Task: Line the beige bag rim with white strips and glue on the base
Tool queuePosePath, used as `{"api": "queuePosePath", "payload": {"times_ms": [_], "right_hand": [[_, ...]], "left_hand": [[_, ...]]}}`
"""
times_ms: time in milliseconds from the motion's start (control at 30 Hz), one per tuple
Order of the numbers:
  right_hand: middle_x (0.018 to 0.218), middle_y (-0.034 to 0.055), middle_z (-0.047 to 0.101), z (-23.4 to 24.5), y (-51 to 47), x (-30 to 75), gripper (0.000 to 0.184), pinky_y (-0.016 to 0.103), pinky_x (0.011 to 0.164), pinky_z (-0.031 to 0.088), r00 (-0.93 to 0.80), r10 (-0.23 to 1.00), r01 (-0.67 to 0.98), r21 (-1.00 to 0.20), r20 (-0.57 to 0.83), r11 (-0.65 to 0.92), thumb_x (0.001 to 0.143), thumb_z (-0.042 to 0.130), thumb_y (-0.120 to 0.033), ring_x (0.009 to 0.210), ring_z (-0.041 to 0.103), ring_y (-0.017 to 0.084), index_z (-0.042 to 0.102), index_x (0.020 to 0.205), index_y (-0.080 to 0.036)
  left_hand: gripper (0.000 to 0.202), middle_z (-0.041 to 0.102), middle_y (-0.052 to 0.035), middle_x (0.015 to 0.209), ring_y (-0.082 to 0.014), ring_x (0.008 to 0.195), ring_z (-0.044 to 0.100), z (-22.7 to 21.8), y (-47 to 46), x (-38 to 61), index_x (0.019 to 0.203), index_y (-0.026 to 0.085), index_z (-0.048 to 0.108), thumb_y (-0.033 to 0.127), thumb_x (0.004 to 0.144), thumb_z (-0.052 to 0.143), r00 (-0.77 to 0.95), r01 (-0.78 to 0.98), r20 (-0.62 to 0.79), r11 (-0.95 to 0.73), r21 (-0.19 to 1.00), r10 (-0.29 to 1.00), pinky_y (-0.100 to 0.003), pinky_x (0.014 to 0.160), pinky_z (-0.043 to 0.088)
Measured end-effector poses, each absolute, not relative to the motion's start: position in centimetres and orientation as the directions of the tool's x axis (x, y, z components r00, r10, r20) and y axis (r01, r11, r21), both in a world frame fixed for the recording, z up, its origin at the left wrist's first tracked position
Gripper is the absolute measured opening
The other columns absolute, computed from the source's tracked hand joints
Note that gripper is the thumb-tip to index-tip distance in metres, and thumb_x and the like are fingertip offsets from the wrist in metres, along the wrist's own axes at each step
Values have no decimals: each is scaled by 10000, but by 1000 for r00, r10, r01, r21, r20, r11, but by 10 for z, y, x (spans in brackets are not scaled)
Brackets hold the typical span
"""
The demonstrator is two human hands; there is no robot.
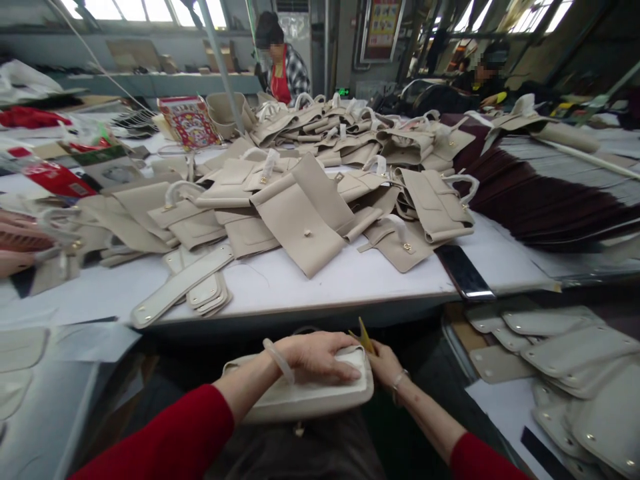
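Note:
A beige handbag lies across my lap, its pale flat face upward and a small gold clasp on the side toward me. My left hand rests over its top and holds it near the right end, with the fingertips partly hidden past the far edge. Just beyond that end, my right hand grips yellow thread snips with their two pointed blades up and apart. The snips are close to the bag's far right corner; whether they touch it I cannot tell.
Ahead, a white table bears a heap of beige bag pieces, stacked straps and a phone. Studded grey panels lie at right, dark maroon sheets behind. A co-worker stands across the table.

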State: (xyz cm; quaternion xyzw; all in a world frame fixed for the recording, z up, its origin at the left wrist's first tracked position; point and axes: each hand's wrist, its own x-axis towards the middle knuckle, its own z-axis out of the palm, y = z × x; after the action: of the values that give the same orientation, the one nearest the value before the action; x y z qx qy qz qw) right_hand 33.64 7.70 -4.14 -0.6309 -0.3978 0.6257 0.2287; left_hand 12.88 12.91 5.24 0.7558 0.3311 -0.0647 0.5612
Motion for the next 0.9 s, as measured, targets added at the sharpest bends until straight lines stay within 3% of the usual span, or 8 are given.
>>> {"api": "queuePosePath", "payload": {"times_ms": [133, 233, 300, 367, 433, 567, 733, 900], "right_hand": [[513, -23, 584, -3, 66, 400, 449, 210, 351, 334, -124, 761, 307, -754, -637, -581, 821, 551, -615, 335, 480, 102, 543, 794, -167], [499, 31, 597, 28, 72, 416, 515, 221, 371, 365, -446, 487, 446, -658, -751, -607, 836, 489, -646, 360, 524, 130, 581, 744, -147], [536, 23, 609, 40, 86, 408, 513, 222, 395, 368, -551, 399, 615, -679, -733, -400, 838, 484, -645, 400, 535, 128, 606, 788, -148], [574, 4, 609, 43, 103, 392, 474, 216, 416, 322, -560, 514, 729, -681, -650, -68, 818, 532, -629, 446, 516, 117, 609, 783, -163], [597, -5, 597, 42, 120, 378, 426, 229, 465, 271, -539, 672, 781, -599, -507, 176, 845, 525, -584, 506, 486, 109, 595, 730, -180], [601, 47, 596, 37, 139, 363, 504, 314, 564, 175, -484, 831, 844, -400, -276, 359, 956, 336, -524, 570, 487, 147, 588, 680, -185], [679, 77, 686, 37, 147, 353, 550, 350, 583, 117, -633, 762, 764, -259, -132, 590, 977, 275, -538, 583, 537, 152, 604, 712, -186], [669, 48, 698, 38, 150, 349, 531, 349, 573, 120, -711, 700, 699, -183, -70, 691, 994, 265, -499, 569, 555, 134, 590, 708, -192]], "left_hand": [[598, 606, -79, 1301, -282, 1169, 560, 53, 129, 130, 1279, 220, 582, 513, 762, 644, 726, 577, -434, -129, 806, 533, -369, 1009, 417], [613, 673, -91, 1198, -272, 1058, 627, 54, 126, 132, 1280, 174, 563, 471, 750, 652, 652, 600, -443, -60, 798, 615, -353, 908, 479], [629, 715, -90, 1101, -264, 987, 655, 56, 123, 133, 1298, 140, 530, 420, 747, 648, 616, 599, -432, -35, 800, 659, -339, 835, 502], [668, 742, -80, 1021, -265, 972, 663, 58, 121, 134, 1341, 118, 482, 386, 749, 636, 603, 590, -417, -28, 807, 680, -338, 822, 503], [650, 731, -97, 1076, -272, 1029, 650, 59, 120, 134, 1337, 110, 496, 384, 761, 621, 597, 585, -402, -34, 810, 694, -348, 891, 481], [717, 603, -150, 1318, -304, 1209, 556, 55, 120, 133, 1370, 96, 475, 422, 751, 632, 565, 603, -412, -18, 797, 714, -359, 1004, 416], [998, 703, -141, 1149, -284, 1100, 625, 45, 119, 131, 1505, 21, 135, 426, 746, 642, 544, 566, -453, 90, 820, 706, -338, 876, 491], [1032, 733, -122, 1065, -268, 940, 677, 43, 119, 130, 1508, 24, 117, 451, 738, 655, 526, 548, -464, 133, 826, 713, -311, 756, 513]]}}
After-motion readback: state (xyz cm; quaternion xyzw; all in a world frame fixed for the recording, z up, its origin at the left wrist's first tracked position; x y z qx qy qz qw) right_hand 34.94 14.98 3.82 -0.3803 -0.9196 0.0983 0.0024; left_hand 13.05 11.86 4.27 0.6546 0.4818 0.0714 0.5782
